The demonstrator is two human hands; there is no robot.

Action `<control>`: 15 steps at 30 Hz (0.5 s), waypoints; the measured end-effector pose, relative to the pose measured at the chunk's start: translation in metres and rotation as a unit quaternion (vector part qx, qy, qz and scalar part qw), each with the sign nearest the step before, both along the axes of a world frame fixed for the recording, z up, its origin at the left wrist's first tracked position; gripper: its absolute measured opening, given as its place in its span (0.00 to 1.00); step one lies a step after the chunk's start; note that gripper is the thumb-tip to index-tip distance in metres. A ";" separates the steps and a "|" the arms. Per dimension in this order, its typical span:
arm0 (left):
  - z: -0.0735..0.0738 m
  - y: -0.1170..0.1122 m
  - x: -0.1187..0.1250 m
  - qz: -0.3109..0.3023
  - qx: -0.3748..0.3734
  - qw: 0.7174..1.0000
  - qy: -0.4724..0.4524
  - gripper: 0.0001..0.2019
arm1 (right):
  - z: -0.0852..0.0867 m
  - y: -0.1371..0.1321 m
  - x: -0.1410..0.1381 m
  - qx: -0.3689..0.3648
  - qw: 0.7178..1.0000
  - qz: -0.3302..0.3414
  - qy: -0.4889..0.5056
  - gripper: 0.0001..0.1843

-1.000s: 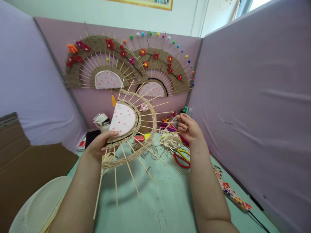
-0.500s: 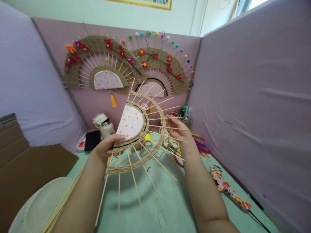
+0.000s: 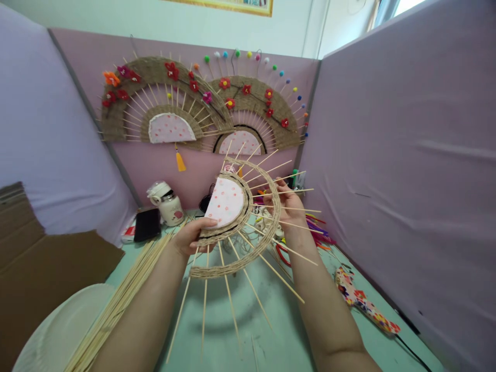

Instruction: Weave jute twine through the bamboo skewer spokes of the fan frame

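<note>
My left hand (image 3: pixel 190 236) grips the lower left edge of a half-woven fan (image 3: pixel 248 222), thumb pressed on its pink dotted centre. The fan has thin wooden sticks radiating through two bands of woven brown cord, and I hold it upright over the green table. My right hand (image 3: pixel 289 204) is behind the fan's right side, fingers curled among the sticks near the outer cord band. What those fingers pinch is hidden by the sticks.
Two finished fans with flowers (image 3: pixel 163 101) (image 3: pixel 256 111) hang on the pink back wall. A bundle of loose sticks (image 3: pixel 120 305) and paper plates (image 3: pixel 50 330) lie at the left. A white jar (image 3: pixel 167 204), red-handled scissors (image 3: pixel 281 253) and a patterned strip (image 3: pixel 364 305) are on the table.
Both hands carried the fan to the right and a little away from me. My right hand moved from the table's clutter up against the fan's right side.
</note>
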State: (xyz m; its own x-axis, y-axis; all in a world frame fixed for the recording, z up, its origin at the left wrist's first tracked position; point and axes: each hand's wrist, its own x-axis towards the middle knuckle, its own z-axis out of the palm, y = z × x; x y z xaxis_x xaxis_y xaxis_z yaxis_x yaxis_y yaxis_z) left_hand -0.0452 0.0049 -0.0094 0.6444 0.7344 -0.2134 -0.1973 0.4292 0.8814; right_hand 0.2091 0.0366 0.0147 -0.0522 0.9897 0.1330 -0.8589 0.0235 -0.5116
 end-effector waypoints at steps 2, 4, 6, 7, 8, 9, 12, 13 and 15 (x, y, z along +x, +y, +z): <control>-0.001 0.001 -0.001 -0.002 -0.005 1.000 0.000 0.12 | 0.001 -0.002 0.003 0.019 0.999 0.020 -0.017 0.15; -0.001 0.002 -0.002 -0.008 -0.010 1.000 -0.004 0.12 | 0.003 -0.004 0.005 0.035 0.998 0.044 -0.017 0.16; 0.000 0.002 -0.003 -0.014 -0.014 1.000 -0.007 0.12 | 0.005 -0.006 0.007 0.048 0.996 0.071 -0.004 0.13; 0.000 0.002 -0.003 -0.017 -0.016 1.000 -0.006 0.12 | 0.006 -0.007 0.009 0.052 0.995 0.084 0.001 0.10; 0.000 0.002 -0.003 -0.020 -0.017 1.000 -0.004 0.13 | 0.006 -0.008 0.010 0.053 0.994 0.097 0.001 0.08; 0.000 0.001 -0.002 -0.022 -0.016 1.000 0.000 0.13 | 0.007 -0.009 0.011 0.053 0.992 0.111 -0.004 0.08; -0.001 0.000 0.002 -0.025 -0.007 0.999 0.019 0.12 | 0.005 -0.011 0.014 0.041 0.987 0.155 -0.031 0.13; -0.003 -0.001 0.004 -0.023 -0.003 0.999 0.030 0.11 | 0.004 -0.011 0.016 0.034 0.985 0.166 -0.039 0.14; -0.006 -0.004 0.011 -0.016 0.004 0.998 0.063 0.11 | 0.001 -0.010 0.019 0.020 0.982 0.182 -0.042 0.12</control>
State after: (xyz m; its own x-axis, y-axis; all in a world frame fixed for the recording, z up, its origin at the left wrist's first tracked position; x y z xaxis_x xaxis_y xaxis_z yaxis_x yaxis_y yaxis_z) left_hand -0.0345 0.0013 -0.0150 0.6359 0.7157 -0.2886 -0.0714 0.4269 0.9015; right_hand 0.2285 0.0266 0.0161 -0.4147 0.8971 0.1523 -0.7687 -0.2559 -0.5861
